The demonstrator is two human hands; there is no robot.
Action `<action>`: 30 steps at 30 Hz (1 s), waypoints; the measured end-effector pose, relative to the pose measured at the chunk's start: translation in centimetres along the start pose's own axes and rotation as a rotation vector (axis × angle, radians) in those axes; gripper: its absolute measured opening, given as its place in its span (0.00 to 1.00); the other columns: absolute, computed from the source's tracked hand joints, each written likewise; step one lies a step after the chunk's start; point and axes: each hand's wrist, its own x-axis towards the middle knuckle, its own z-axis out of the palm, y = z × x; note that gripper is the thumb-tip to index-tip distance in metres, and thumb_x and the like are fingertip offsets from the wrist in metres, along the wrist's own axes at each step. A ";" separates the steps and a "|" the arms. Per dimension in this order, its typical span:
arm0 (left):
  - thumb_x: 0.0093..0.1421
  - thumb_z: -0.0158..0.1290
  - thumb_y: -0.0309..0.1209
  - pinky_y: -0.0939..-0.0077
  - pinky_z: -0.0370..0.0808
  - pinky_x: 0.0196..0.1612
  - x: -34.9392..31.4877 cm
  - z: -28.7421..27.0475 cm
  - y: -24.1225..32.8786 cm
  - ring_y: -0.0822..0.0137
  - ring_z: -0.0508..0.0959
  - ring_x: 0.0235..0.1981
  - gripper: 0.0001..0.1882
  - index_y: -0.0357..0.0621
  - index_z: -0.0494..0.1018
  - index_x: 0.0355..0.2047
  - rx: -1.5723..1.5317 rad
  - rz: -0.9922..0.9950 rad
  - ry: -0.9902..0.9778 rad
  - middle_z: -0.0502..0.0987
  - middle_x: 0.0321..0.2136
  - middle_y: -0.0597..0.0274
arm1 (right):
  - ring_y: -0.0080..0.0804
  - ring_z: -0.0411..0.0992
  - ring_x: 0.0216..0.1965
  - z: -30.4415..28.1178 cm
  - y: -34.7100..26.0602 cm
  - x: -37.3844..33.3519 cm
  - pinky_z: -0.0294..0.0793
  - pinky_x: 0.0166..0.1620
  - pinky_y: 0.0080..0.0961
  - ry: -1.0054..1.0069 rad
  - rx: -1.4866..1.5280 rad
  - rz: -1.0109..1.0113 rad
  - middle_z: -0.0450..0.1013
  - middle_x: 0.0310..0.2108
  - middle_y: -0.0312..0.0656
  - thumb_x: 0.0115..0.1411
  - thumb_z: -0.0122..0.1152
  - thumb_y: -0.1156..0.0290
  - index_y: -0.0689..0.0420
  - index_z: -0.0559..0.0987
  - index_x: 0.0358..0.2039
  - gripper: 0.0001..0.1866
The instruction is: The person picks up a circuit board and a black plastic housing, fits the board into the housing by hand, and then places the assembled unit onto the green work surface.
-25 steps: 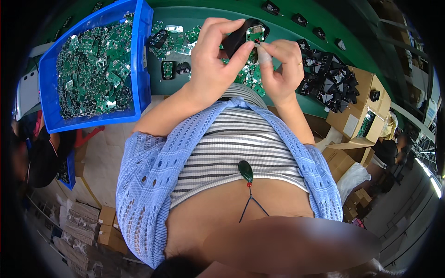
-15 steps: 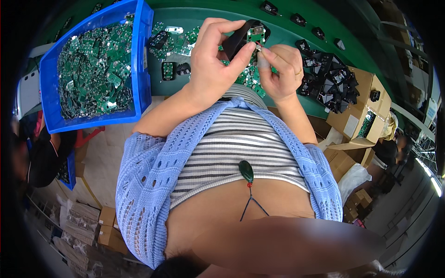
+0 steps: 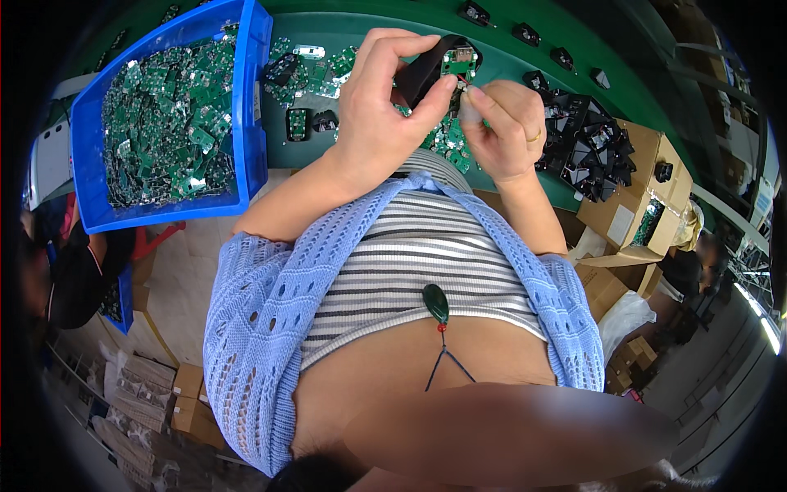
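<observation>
My left hand (image 3: 373, 102) grips a black plastic housing (image 3: 420, 78) between thumb and fingers, above the green table. A small green circuit board (image 3: 461, 59) with a metal socket shows at the housing's open end. Against that end, my right hand (image 3: 510, 131) is closed in a pinch, and a whitish cover wraps one fingertip. A thin reddish line, perhaps a wire, runs by the board, but what the right fingers pinch is too small to tell. Below the hands lie loose green circuit boards (image 3: 449, 143).
At the left stands a blue bin (image 3: 250, 107) heaped with circuit boards. Black housings (image 3: 594, 148) are piled at the right, beside a cardboard box (image 3: 611, 217). More black housings (image 3: 525, 34) sit spaced along the far green strip. Two small black cases (image 3: 297, 125) lie near my left wrist.
My right hand has shifted slightly to the right and down, a little away from the housing. The left hand and the housing have barely moved.
</observation>
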 end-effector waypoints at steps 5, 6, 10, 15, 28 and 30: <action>0.45 0.59 0.24 0.83 0.71 0.22 0.2 0.0 0.2 0.73 0.71 0.22 0.17 0.39 0.68 0.37 0.020 0.017 -0.006 0.68 0.34 0.60 | 0.33 0.68 0.25 -0.3 0.1 -0.2 0.71 0.25 0.22 -0.037 -0.006 -0.005 0.68 0.26 0.38 0.34 0.66 0.83 0.60 0.74 0.32 0.20; 0.45 0.59 0.24 0.83 0.71 0.22 0.2 0.0 0.2 0.73 0.71 0.22 0.17 0.39 0.68 0.37 0.020 0.016 -0.005 0.68 0.34 0.60 | 0.33 0.68 0.25 -0.3 0.1 -0.1 0.71 0.25 0.23 -0.047 -0.006 -0.006 0.68 0.26 0.38 0.34 0.66 0.83 0.60 0.74 0.32 0.20; 0.45 0.59 0.24 0.83 0.71 0.22 0.1 0.1 0.1 0.73 0.72 0.22 0.17 0.39 0.68 0.37 0.011 0.009 -0.002 0.68 0.34 0.60 | 0.33 0.69 0.26 -0.4 0.2 -0.1 0.71 0.25 0.23 -0.039 -0.011 -0.017 0.68 0.26 0.38 0.34 0.66 0.83 0.60 0.75 0.32 0.20; 0.45 0.59 0.24 0.83 0.72 0.23 0.1 0.1 0.3 0.73 0.73 0.23 0.17 0.39 0.68 0.36 0.007 0.007 -0.002 0.68 0.34 0.60 | 0.34 0.68 0.26 -0.6 0.3 -0.1 0.71 0.25 0.23 -0.078 -0.005 -0.033 0.68 0.27 0.39 0.33 0.65 0.82 0.61 0.75 0.32 0.20; 0.47 0.58 0.25 0.81 0.73 0.22 0.3 -0.2 -0.6 0.69 0.74 0.23 0.16 0.38 0.68 0.37 0.022 0.005 -0.045 0.68 0.31 0.59 | 0.34 0.68 0.23 -0.6 1.0 1.2 0.70 0.25 0.24 -0.204 0.072 0.025 0.69 0.24 0.40 0.34 0.63 0.83 0.63 0.74 0.28 0.15; 0.47 0.57 0.25 0.81 0.72 0.21 0.1 -0.2 -0.7 0.71 0.74 0.23 0.16 0.38 0.67 0.37 -0.043 -0.095 -0.075 0.68 0.31 0.59 | 0.34 0.69 0.23 -0.6 1.3 0.9 0.70 0.26 0.24 -0.204 0.219 0.105 0.69 0.23 0.41 0.35 0.64 0.84 0.63 0.74 0.27 0.14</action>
